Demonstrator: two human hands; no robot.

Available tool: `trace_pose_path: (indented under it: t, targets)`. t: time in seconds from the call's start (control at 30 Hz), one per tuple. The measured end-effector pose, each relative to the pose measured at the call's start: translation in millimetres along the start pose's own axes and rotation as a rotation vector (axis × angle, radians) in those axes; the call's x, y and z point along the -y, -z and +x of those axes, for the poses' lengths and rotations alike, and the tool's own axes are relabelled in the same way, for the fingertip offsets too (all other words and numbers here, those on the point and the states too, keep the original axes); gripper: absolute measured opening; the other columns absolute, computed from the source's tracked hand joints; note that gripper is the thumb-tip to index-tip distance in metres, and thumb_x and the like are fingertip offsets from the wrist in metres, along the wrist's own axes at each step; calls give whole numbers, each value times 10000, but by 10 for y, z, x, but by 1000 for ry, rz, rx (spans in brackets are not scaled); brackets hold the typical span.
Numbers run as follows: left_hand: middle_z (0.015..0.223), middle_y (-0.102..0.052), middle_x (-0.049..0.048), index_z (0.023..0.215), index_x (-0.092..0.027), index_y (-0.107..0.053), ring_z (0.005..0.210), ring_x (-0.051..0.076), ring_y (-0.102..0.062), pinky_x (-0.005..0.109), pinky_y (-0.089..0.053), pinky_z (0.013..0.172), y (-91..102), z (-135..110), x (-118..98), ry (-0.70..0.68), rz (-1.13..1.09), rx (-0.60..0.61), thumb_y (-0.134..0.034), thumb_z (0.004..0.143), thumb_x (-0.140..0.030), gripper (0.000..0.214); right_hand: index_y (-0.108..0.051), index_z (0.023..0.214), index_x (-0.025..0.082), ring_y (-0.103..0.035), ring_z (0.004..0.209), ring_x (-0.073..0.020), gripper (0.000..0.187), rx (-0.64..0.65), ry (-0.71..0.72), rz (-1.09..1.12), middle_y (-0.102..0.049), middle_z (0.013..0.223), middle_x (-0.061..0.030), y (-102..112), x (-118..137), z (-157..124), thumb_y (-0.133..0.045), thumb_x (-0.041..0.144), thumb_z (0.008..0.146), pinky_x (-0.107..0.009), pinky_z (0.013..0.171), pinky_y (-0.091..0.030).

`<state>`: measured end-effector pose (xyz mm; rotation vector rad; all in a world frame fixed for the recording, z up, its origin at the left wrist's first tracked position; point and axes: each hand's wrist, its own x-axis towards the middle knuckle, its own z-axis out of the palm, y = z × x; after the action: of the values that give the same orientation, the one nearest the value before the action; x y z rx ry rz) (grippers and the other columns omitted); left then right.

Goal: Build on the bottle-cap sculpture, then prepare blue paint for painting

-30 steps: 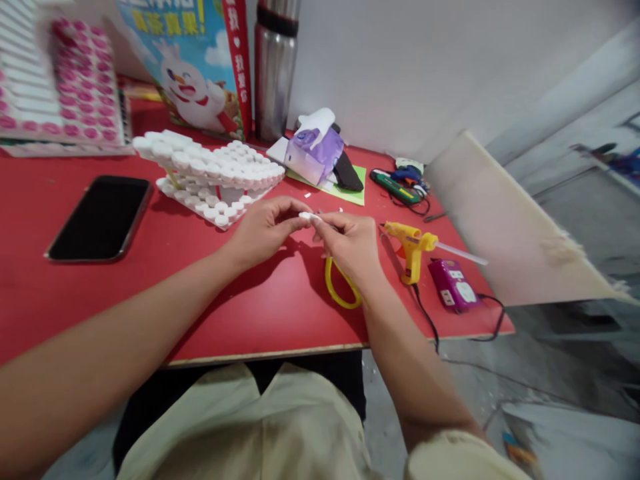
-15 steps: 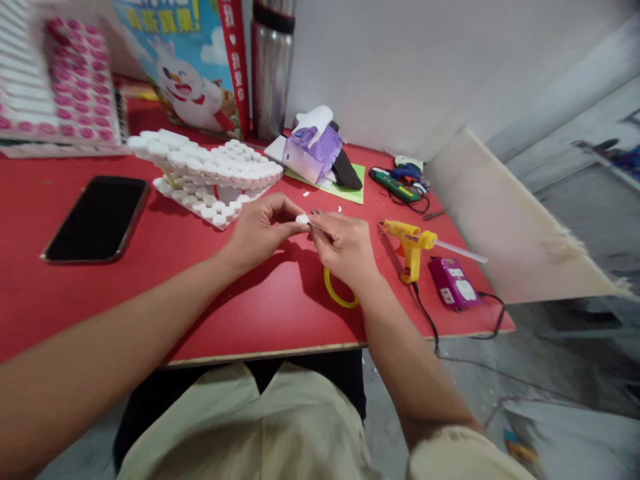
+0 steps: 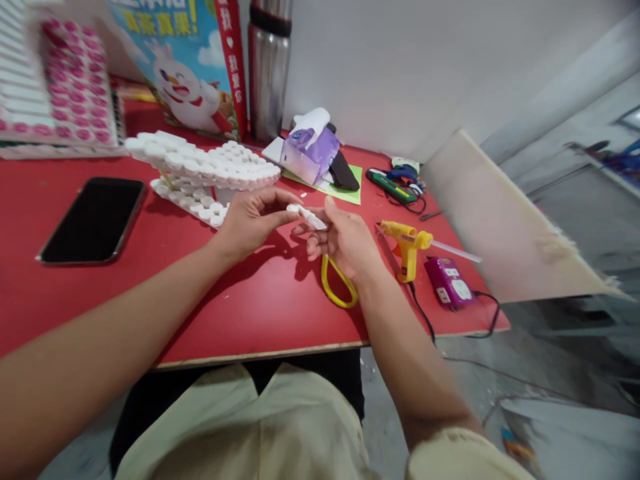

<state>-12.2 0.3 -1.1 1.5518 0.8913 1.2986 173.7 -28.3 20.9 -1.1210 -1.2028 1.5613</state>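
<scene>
Over the red table (image 3: 250, 313), the left hand (image 3: 250, 220) pinches a small white piece (image 3: 294, 209). The right hand (image 3: 345, 241) curls at its far end, grip unclear, half hiding the yellow scissors (image 3: 339, 288).

A small white piece (image 3: 306, 215), elongated, slants down rightward, held in the air.
</scene>
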Motion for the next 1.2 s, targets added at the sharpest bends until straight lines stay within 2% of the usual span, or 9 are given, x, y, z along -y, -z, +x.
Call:
trace_pose_path:
  t: [0.13, 0.27, 0.47, 0.6, 0.73, 0.83, 0.93, 1.07, 1.2]
  targets:
    - [901, -800, 70, 923, -182, -812, 830, 219, -734, 355, -579, 824, 3, -8, -26, -9, 33, 100, -789, 811, -291, 157, -722, 887, 150, -550, 470, -84, 414, 66, -96, 141, -742, 781, -46, 23, 1, 38, -618, 541, 975, -212, 399, -485]
    - [928, -810, 75, 939, -174, -821, 877, 224, -739, 353, -563, 877, 5, -11, -29, -48, 93, 128, -776, 824, -291, 171, -720, 837, 146, -459, 462, -53, 340, 28, -116, 144, -675, 729, 0, 16, 25, -6, -758, 479, 890, -186, 371, -414]
    - [914, -813, 64, 939, -178, -824, 872, 213, -737, 332, -560, 865, 7, -10, -32, -48, 130, 127, -770, 826, -271, 156, -742, 800, 155, -375, 489, -33, 356, 24, -52, 96, -608, 722, 31, 22, 45, -45, -895, 466, 719, -188, 400, -391]
    - [924, -814, 69, 925, -175, -824, 860, 218, -731, 337, -561, 849, 8, -13, -50, -7, 129, 105, -785, 807, -297, 175, -793, 894, 173, -363, 479, -47, 330, 2, 25, -6, -550, 639, 57, 13, 13, -44, -876, 442, 722, -207, 414, -393]
    - [926, -813, 70, 912, -173, -819, 869, 218, -729, 341, -563, 857, -11, -24, -55, 60, 86, 82, -801, 789, -312, 186, -801, 963, 181, -405, 429, -73, 269, -109, 151, -270, -493, 525, 79, 26, -51, -19, -759, 412, 832, -232, 430, -392]
    - [918, -809, 69, 902, -172, -810, 858, 213, -720, 345, -564, 847, -39, -37, -58, 115, 15, 52, -823, 771, -333, 208, -777, 889, 181, -473, 469, -88, 214, -232, 302, -525, -571, 572, 51, 37, -86, 1, -704, 381, 872, -240, 472, -374]
    - [899, -803, 64, 874, -171, -799, 838, 205, -711, 341, -565, 827, -67, -49, -76, 148, -22, 25, -846, 753, -343, 215, -752, 830, 186, -562, 610, -120, 168, -306, 482, -738, -662, 674, 13, 20, -91, -10, -672, 319, 894, -261, 596, -420]
    - [853, -787, 52, 824, -168, -775, 792, 185, -697, 327, -565, 790, -89, -54, -91, 156, -37, 4, -870, 729, -328, 209, -732, 830, 188, -612, 712, -153, 162, -323, 689, -908, -709, 779, -29, -43, -84, -72, -617, 238, 934, -299, 725, -456]
    - [822, -772, 48, 799, -160, -751, 767, 178, -689, 322, -565, 759, -87, -51, -68, 157, -87, 0, -886, 700, -315, 228, -732, 908, 195, -623, 766, -196, 177, -290, 752, -1052, -704, 831, -68, -71, -101, -108, -564, 217, 959, -325, 750, -460]
